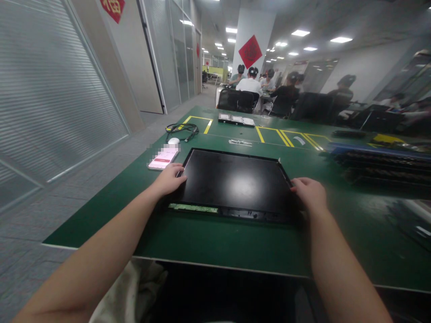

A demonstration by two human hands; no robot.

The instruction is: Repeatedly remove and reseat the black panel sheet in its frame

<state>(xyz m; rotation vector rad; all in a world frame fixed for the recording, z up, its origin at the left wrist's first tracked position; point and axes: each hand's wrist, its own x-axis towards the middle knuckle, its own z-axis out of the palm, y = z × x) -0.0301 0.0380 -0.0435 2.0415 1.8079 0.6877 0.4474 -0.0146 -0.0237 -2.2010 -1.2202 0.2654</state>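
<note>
Green table [202, 242]: left hand [168, 179], right hand [310, 193] grasping black panel [235, 181] side edges.

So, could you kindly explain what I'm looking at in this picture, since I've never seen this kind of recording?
The single picture comes from a camera worn on a person's head, looking down at their own bare arms. The left hand and right hand rest on opposite edges of a flat black panel lying on a green table. Whether they grip it is unclear. Beside the left hand lies a phone, then a white mouse and a coiled cable. Further back are small trays and yellow floor-style markings. Other people sit in the background.
</note>
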